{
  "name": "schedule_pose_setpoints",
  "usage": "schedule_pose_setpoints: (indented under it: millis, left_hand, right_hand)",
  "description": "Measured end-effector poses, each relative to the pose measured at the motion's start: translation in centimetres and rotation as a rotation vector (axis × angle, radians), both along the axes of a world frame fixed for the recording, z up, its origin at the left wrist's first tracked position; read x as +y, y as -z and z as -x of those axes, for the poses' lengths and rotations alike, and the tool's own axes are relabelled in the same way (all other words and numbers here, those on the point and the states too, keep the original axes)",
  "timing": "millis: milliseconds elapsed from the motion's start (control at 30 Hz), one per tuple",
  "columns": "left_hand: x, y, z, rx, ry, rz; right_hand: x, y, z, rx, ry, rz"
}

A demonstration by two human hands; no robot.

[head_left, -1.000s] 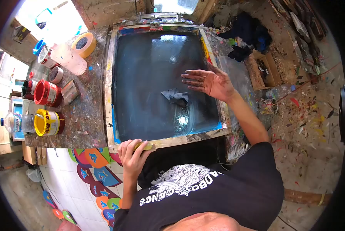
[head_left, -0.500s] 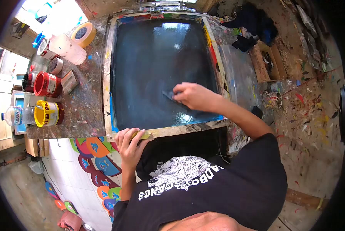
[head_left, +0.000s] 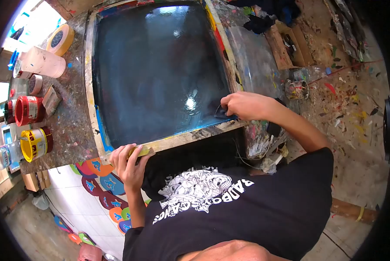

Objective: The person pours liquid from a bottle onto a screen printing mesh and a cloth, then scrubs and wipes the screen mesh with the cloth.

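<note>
A silk-screen frame (head_left: 169,140) with pale wooden sides lies on the worktable, its dark mesh (head_left: 160,74) shiny with wet-looking streaks. My left hand (head_left: 129,162) is closed over the frame's near left corner. Something yellow (head_left: 143,151) shows beside those fingers; I cannot tell whether it is paint or a separate piece. At the near right corner of the mesh, my right hand (head_left: 243,107) pinches a small dark rag (head_left: 221,113) pressed to the surface. Its fingers partly hide the rag.
On the table's left stand a yellow paint can (head_left: 33,145), a red paint can (head_left: 28,111), a plastic bottle (head_left: 6,155), a whitish cup (head_left: 45,61) and a tape roll (head_left: 60,40). A cardboard box (head_left: 286,48) and a paint-smeared jar (head_left: 297,89) are at right.
My right hand has moved with the rag from the lower middle of the mesh to its near right corner. My left hand stays on the frame; the view has shifted.
</note>
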State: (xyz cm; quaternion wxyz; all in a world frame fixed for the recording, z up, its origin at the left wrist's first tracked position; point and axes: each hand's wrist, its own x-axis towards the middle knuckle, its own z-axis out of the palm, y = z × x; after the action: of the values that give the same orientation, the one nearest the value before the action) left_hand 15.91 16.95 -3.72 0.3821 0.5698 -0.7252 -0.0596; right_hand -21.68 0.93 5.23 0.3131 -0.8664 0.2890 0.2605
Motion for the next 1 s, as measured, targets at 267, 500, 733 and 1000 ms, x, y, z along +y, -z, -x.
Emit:
schedule_pose_setpoints:
  millis: [267, 500, 733, 1000]
  left_hand:
    - [-0.1, 0.0, 0.1, -0.001, -0.012, 0.0]
    - [0.1, 0.2, -0.1, 0.009, -0.01, -0.024]
    - [-0.2, -0.4, 0.0, 0.001, -0.005, 0.017]
    - [-0.3, -0.9, 0.0, 0.017, 0.004, 0.017]
  right_hand:
    - [0.3, 4.0, -6.0, -0.53, 0.044, -0.103]
    - [-2.6, 4.0, -3.5, -0.382, -0.014, 0.208]
    - [0.1, 4.3, -10.0, -0.693, -0.118, 0.102]
    - [-10.9, 8.9, -10.1, -0.723, 0.183, 0.691]
